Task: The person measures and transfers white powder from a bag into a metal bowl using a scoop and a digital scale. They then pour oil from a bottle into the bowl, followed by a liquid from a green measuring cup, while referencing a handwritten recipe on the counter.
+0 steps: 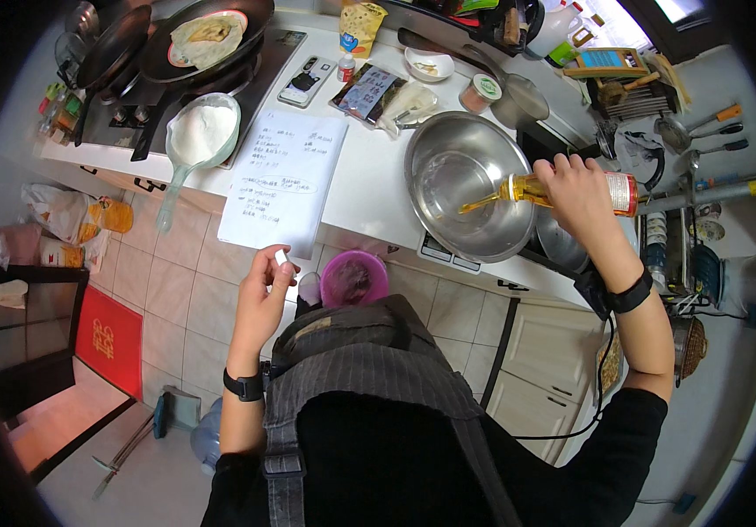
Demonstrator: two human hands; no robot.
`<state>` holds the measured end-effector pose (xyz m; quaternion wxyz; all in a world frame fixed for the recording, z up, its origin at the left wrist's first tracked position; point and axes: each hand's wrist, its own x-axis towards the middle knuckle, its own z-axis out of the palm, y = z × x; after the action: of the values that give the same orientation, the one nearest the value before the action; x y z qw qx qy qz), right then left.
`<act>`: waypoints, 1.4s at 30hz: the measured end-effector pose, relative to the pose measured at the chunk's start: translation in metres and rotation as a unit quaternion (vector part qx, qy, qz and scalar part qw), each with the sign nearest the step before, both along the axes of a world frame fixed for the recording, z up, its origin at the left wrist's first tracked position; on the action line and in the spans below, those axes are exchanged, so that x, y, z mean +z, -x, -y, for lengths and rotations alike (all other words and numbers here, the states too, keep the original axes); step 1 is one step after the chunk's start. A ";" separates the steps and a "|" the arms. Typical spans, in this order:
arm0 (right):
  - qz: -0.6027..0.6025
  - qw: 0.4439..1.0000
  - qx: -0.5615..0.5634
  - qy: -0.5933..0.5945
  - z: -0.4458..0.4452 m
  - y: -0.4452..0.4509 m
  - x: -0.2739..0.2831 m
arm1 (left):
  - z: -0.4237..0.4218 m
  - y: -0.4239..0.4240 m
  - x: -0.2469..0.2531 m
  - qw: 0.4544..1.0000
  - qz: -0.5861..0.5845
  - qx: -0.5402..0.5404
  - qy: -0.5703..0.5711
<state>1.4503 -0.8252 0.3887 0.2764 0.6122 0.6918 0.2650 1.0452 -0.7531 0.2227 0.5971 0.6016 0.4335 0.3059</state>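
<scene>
My right hand (569,191) grips a bottle of yellow oil (621,193), tipped sideways with its neck over a large stainless steel bowl (431,224). A thin yellow stream leaves the mouth of the bottle and falls into the bowl. Under the bowl's near side, part of a kitchen scale (447,255) shows. My left hand (266,283) is held in front of the counter edge, with a small white cap (282,257) between thumb and fingers. Just beyond it lies an open notebook (279,224) with handwriting.
A green scoop-shaped bowl of white powder (201,135) rests by the stove, its handle past the counter edge. Pans (220,72), a phone (307,80), a dark packet (365,95) and a jar (481,93) stand behind. A pink bin (378,280) is on the floor.
</scene>
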 end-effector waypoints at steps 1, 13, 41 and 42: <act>-0.003 1.000 -0.001 0.001 -0.003 0.001 0.000 | 0.001 0.001 -0.001 1.000 0.001 0.003 0.000; -0.215 0.952 -0.197 -0.090 -0.010 -0.023 0.006 | 0.007 0.015 -0.003 1.000 0.000 0.021 -0.006; -0.435 0.847 -0.272 -0.138 0.041 0.004 0.009 | 0.002 0.003 0.002 1.000 0.011 0.004 0.005; -0.415 0.860 -0.268 -0.128 0.040 0.005 0.008 | 0.002 0.002 -0.001 1.000 0.018 0.009 -0.006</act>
<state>1.4453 -0.8656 0.3969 -0.0565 0.8571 0.5118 -0.0120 1.0429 -0.7550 0.2215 0.5981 0.5960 0.4264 0.3245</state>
